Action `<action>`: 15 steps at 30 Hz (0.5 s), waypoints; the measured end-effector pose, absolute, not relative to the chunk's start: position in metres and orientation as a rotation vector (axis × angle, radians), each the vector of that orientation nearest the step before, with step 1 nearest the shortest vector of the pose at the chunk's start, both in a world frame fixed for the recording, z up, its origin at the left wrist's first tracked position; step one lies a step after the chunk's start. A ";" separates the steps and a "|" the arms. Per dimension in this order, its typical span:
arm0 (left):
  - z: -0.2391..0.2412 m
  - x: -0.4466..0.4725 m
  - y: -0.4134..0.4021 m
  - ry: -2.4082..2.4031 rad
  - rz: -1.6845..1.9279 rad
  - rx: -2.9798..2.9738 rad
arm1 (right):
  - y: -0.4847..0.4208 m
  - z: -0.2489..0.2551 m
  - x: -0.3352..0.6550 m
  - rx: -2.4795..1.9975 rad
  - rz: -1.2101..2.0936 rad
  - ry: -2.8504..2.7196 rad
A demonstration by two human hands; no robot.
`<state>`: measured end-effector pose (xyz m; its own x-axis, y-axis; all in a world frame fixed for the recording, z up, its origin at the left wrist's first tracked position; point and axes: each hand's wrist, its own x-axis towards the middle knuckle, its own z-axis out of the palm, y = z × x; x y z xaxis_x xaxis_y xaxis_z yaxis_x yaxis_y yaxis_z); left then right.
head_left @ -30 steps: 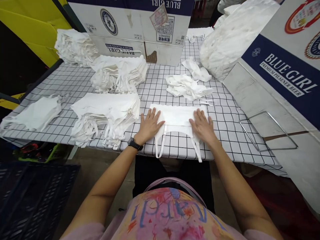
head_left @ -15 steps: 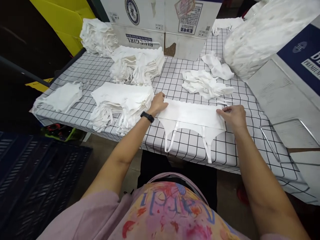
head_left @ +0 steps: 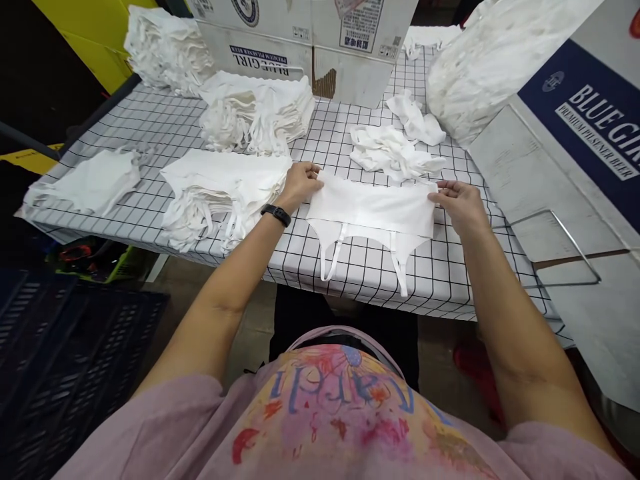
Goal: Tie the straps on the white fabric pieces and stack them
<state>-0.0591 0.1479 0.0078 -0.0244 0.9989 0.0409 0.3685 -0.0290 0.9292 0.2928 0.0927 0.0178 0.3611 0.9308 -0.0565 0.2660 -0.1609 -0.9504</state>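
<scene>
A folded white garment [head_left: 373, 210] with thin straps hanging toward me lies on the checked table [head_left: 440, 267]. My left hand [head_left: 299, 184], a black watch on its wrist, pinches the garment's far left corner. My right hand [head_left: 460, 202] pinches its far right corner. The far edge is lifted slightly off the table between both hands. A neat pile of the same folded white garments [head_left: 225, 183] sits just left of my left hand.
More white garment piles [head_left: 257, 113] [head_left: 167, 47] stand at the back left, and a flat one [head_left: 90, 183] at the far left. Loose crumpled garments [head_left: 393, 153] lie behind my hands. Cardboard boxes [head_left: 310, 40] [head_left: 575, 153] and a bulging white bag [head_left: 490, 60] close the back and right.
My hands went from lying flat on the garment to its two ends, then closed on the far corners and raised that edge. The camera view shifted.
</scene>
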 end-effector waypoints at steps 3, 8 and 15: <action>0.025 -0.060 0.144 1.353 1.171 1.481 | 0.087 0.036 0.294 -1.583 0.810 -1.086; 0.074 -0.061 0.143 1.259 1.312 1.474 | 0.084 0.076 0.296 -1.460 0.651 -1.066; 0.157 -0.072 0.147 1.246 1.445 1.591 | 0.092 0.149 0.282 -1.383 0.416 -1.183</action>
<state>-0.0724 0.1466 0.1566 -0.0568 0.9309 0.3608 0.2203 -0.3408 0.9140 0.2823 0.0921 0.1486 0.4173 0.8196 0.3926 0.3927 0.2269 -0.8912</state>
